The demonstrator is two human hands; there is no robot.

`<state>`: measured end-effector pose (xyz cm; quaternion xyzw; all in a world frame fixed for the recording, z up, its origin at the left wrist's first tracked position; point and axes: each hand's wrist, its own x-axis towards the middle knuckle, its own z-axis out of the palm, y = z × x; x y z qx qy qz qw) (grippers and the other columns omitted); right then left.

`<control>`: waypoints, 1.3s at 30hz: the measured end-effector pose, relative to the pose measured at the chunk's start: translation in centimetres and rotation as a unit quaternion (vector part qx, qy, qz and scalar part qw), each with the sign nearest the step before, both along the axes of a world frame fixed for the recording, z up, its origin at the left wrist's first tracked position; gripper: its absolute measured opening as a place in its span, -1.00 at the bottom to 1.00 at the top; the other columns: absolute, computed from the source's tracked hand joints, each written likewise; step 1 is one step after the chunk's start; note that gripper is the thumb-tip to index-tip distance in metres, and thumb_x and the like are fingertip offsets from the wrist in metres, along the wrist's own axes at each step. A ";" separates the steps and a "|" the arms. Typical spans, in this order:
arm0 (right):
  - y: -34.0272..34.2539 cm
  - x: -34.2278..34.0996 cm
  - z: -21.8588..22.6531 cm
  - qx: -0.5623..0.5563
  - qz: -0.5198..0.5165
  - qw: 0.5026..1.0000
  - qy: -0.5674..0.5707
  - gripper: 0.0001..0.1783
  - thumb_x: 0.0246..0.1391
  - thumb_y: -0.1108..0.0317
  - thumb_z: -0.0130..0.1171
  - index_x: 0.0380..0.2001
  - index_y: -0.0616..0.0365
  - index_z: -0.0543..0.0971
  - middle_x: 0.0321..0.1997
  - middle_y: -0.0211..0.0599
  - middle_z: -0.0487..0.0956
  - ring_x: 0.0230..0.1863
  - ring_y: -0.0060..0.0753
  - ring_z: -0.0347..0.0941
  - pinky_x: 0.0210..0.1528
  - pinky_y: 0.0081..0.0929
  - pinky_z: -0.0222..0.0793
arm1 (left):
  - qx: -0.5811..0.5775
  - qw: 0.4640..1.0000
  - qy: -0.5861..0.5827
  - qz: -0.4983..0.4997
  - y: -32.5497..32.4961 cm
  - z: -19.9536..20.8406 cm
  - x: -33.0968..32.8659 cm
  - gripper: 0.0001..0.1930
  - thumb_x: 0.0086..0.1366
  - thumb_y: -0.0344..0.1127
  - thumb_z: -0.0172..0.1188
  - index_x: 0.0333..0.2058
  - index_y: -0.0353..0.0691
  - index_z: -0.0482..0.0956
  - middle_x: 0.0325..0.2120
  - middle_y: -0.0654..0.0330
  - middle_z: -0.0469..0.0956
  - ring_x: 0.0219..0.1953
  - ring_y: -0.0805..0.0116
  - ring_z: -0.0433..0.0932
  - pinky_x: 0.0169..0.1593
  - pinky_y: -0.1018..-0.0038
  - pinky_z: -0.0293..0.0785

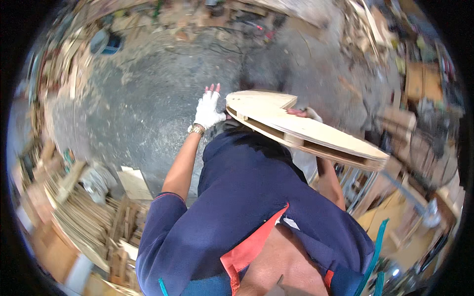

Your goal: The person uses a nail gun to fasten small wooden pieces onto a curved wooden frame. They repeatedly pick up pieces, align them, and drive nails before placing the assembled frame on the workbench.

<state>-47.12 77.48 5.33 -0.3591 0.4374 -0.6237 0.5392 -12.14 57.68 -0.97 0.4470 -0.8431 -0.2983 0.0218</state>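
Observation:
A curved, hollow plywood frame (323,132) lies tilted in front of my body. Two pale sheets sit apart, with small wooden blocks between them along the near edge. My right hand (312,115), in a white glove with bare fingertips, grips it at the notch in its far edge; part of that hand and the wrist are hidden by the wood. Beside the frame's left end is my left hand (209,110), gloved the same way, with fingers stretched out and apart. Its thumb is close to the frame's edge; whether they touch I cannot tell. A metal-band watch (196,129) circles the left wrist.
Grey concrete floor (143,103) spreads ahead. Stacked thin wood strips (81,217) and a clear plastic bag (98,180) are at lower left. A blue container (112,44) stands far left. Wood scraps (370,29) and cardboard boxes (423,81) line the right.

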 end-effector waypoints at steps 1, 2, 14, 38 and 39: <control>-2.9 0.1 1.9 -0.025 0.026 0.999 -0.010 -0.65 0.27 0.10 0.25 -0.15 0.20 0.54 0.08 0.18 0.63 0.27 0.19 0.48 0.40 0.13 0.29 | -0.016 1.000 0.007 0.009 -1.4 1.0 1.6 0.32 -0.16 0.16 0.61 0.52 -0.01 0.02 0.51 -0.06 0.06 0.55 -0.20 -0.05 0.44 -0.15 0.12; -5.4 0.4 4.0 -0.044 0.049 0.998 -0.019 -0.63 0.27 0.07 0.25 -0.14 0.18 0.53 0.09 0.18 0.62 0.28 0.21 0.48 0.42 0.16 0.26 | -0.026 0.999 0.014 0.015 -2.4 1.8 3.1 0.30 -0.16 0.17 0.61 0.51 -0.01 0.05 0.51 -0.05 0.05 0.55 -0.19 -0.06 0.43 -0.15 0.13; -31.6 3.5 8.9 -0.062 0.190 0.970 -0.140 -0.12 0.29 -0.29 0.09 0.48 -0.03 0.20 0.59 0.07 0.12 0.54 0.19 0.11 0.54 0.15 0.07 | -0.390 0.876 0.206 0.198 -12.8 14.3 14.3 -0.16 -0.33 0.46 0.57 -0.32 -0.21 0.64 -0.44 0.11 0.60 -0.35 -0.02 0.62 -0.13 0.10 0.58; -69.5 13.5 2.3 0.074 -0.037 0.763 0.641 0.47 -0.39 -0.06 0.70 0.48 0.36 0.06 0.39 0.24 0.36 0.37 0.14 0.37 0.33 -0.16 0.36 | -0.620 0.754 -0.193 -0.098 -56.0 49.9 27.8 -0.10 -0.06 0.68 0.17 -0.37 -0.23 0.58 -0.44 0.08 0.60 -0.35 0.05 0.68 -0.24 0.20 0.58; -70.3 14.8 3.1 0.088 -0.001 0.799 0.595 0.44 -0.39 0.00 0.70 0.48 0.35 0.07 0.36 0.21 0.39 0.37 0.14 0.37 0.34 -0.17 0.35 | -0.611 0.764 -0.178 -0.106 -58.3 49.8 27.3 -0.12 -0.05 0.67 0.17 -0.35 -0.21 0.57 -0.42 0.10 0.61 -0.33 0.05 0.68 -0.23 0.21 0.58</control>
